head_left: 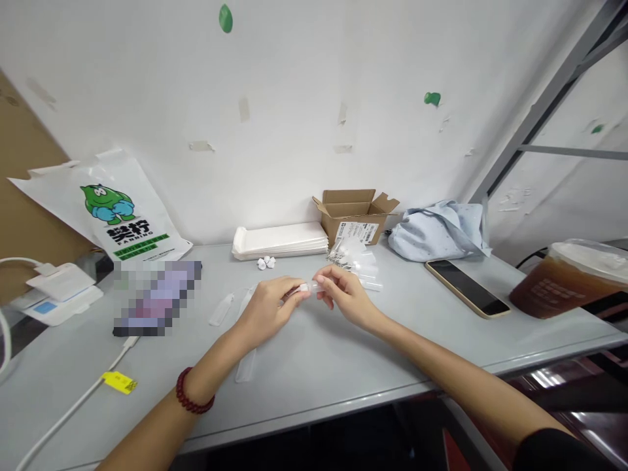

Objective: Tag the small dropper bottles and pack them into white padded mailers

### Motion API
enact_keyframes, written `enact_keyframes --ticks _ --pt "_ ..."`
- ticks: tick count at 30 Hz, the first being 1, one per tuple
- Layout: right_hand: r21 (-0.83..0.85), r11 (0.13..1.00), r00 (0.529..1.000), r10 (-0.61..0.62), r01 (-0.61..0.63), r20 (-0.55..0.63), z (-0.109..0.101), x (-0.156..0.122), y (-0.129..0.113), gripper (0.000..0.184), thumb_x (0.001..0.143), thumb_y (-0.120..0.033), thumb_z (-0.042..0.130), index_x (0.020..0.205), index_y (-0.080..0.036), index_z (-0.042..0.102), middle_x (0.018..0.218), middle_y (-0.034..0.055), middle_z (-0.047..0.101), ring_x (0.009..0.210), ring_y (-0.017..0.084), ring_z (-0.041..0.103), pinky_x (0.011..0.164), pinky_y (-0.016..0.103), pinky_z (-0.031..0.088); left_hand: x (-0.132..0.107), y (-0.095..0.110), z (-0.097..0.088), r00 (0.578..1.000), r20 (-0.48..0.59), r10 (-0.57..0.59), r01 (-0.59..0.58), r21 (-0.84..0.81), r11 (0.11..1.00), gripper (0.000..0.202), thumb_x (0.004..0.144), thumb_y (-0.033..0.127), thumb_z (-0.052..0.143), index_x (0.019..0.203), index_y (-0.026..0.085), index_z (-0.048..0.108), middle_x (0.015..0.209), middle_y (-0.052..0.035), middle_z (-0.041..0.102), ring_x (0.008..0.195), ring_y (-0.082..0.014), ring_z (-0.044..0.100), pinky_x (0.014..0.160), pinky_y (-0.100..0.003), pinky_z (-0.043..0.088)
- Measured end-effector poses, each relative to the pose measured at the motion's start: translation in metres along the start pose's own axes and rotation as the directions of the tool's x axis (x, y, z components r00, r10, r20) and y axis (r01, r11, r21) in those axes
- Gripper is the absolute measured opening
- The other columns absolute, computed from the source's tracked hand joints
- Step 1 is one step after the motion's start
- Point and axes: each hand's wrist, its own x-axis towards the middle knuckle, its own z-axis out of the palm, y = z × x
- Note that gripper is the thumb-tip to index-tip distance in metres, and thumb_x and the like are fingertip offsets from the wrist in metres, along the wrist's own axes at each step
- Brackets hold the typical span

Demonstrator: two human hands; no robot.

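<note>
Above the middle of the desk, both hands meet at a small clear plastic tube (314,286) with a white end. My left hand (269,306) pinches the white end between thumb and fingers. On the other side, my right hand (346,296) is closed around the clear end, partly hiding it. Flat clear plastic pieces (222,310) lie beside and under my left hand and wrist. A small cluster of white caps (266,263) sits behind the hands. More clear plastic pieces (363,265) are heaped behind my right hand, in front of the box.
An open cardboard box (356,212) and a stack of white envelopes (279,240) stand against the wall. On the left are a printed bag (122,209), a blurred-out phone (161,297) and a cable (73,409). A phone (466,288), cloth bag (436,232) and drink cup (564,281) occupy the right.
</note>
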Motion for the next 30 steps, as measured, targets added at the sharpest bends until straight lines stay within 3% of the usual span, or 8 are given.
enact_keyframes --ticks 2,4,6,9,12,19,26,30 --pt "0.005 1.000 1.000 0.013 -0.013 -0.009 -0.0004 0.0012 0.0010 0.030 0.085 -0.048 0.049 0.085 -0.017 0.052 0.059 -0.0032 0.055 0.044 0.007 0.045 0.047 0.022 0.038 0.0000 0.0005 0.0006 0.999 -0.028 0.028 -0.026 0.066 0.998 0.022 0.087 0.029 0.047 0.077 0.017 0.062 0.066 0.0000 0.057 0.061 -0.0124 0.048 0.058 -0.023 0.035" --pt "0.009 1.000 1.000 0.022 -0.022 -0.009 -0.0005 0.0019 0.0009 0.031 0.085 -0.048 0.049 0.083 -0.017 0.052 0.058 -0.0030 0.055 0.044 0.007 0.045 0.046 0.021 0.037 0.0005 0.0013 0.0005 1.000 -0.006 -0.015 0.015 0.031 0.999 0.025 0.087 0.032 0.047 0.076 0.017 0.062 0.067 -0.0005 0.058 0.062 -0.0129 0.050 0.059 -0.023 0.037" --pt "0.000 1.000 1.000 0.020 -0.020 -0.002 -0.0002 0.0018 -0.0002 0.030 0.085 -0.047 0.050 0.083 -0.017 0.053 0.058 -0.0028 0.055 0.044 0.008 0.045 0.045 0.021 0.037 0.0014 0.0021 -0.0004 0.990 0.079 -0.115 0.121 -0.083 0.989 0.031 0.088 0.038 0.044 0.073 0.016 0.061 0.067 -0.0011 0.061 0.063 -0.0136 0.054 0.060 -0.023 0.040" --pt "-0.021 1.000 1.000 0.022 -0.022 0.008 0.0004 0.0007 -0.0030 0.029 0.085 -0.046 0.051 0.083 -0.017 0.053 0.057 -0.0027 0.055 0.044 0.008 0.046 0.046 0.021 0.036 0.0033 0.0022 -0.0027 0.939 0.254 -0.232 0.297 -0.256 0.920 0.041 0.089 0.045 0.040 0.070 0.015 0.060 0.067 -0.0025 0.064 0.060 -0.0139 0.058 0.059 -0.024 0.045" --pt "-0.028 0.999 0.999 0.033 -0.033 0.004 0.0006 -0.0005 -0.0045 0.029 0.085 -0.046 0.051 0.081 -0.017 0.053 0.056 -0.0030 0.054 0.044 0.008 0.045 0.045 0.021 0.035 0.0050 0.0011 -0.0042 0.909 0.318 -0.269 0.374 -0.336 0.865 0.045 0.088 0.047 0.040 0.068 0.013 0.061 0.066 -0.0041 0.065 0.056 -0.0134 0.059 0.058 -0.024 0.047" --pt "-0.037 0.999 0.999 0.032 -0.032 -0.010 0.0015 0.0005 -0.0043 0.032 0.086 -0.047 0.049 0.079 -0.017 0.054 0.055 -0.0032 0.054 0.042 0.007 0.042 0.044 0.021 0.033 0.0056 -0.0011 -0.0061 0.930 0.263 -0.258 0.338 -0.330 0.881 0.045 0.087 0.048 0.043 0.068 0.013 0.064 0.070 -0.0056 0.067 0.059 -0.0138 0.061 0.059 -0.025 0.047" --pt "-0.038 0.999 0.999 0.034 -0.034 -0.016 -0.0005 -0.0005 -0.0050 0.032 0.086 -0.048 0.047 0.081 -0.017 0.055 0.054 -0.0037 0.053 0.042 0.007 0.042 0.043 0.021 0.034 0.0049 0.0024 -0.0092 0.875 0.420 -0.242 0.419 -0.404 0.813 0.047 0.085 0.054 0.043 0.073 0.012 0.063 0.073 -0.0075 0.067 0.059 -0.0155 0.062 0.055 -0.026 0.049" --pt "-0.078 0.997 1.000 0.011 -0.013 -0.026 -0.0029 0.0004 -0.0050 0.032 0.086 -0.047 0.047 0.078 -0.016 0.056 0.050 -0.0059 0.046 0.039 0.006 0.038 0.041 0.020 0.030 0.0022 0.0071 -0.0053 0.933 0.294 -0.208 0.297 -0.301 0.906 0.039 0.087 0.045 0.044 0.071 0.014 0.061 0.064 -0.0029 0.063 0.058 -0.0138 0.059 0.059 -0.025 0.047"
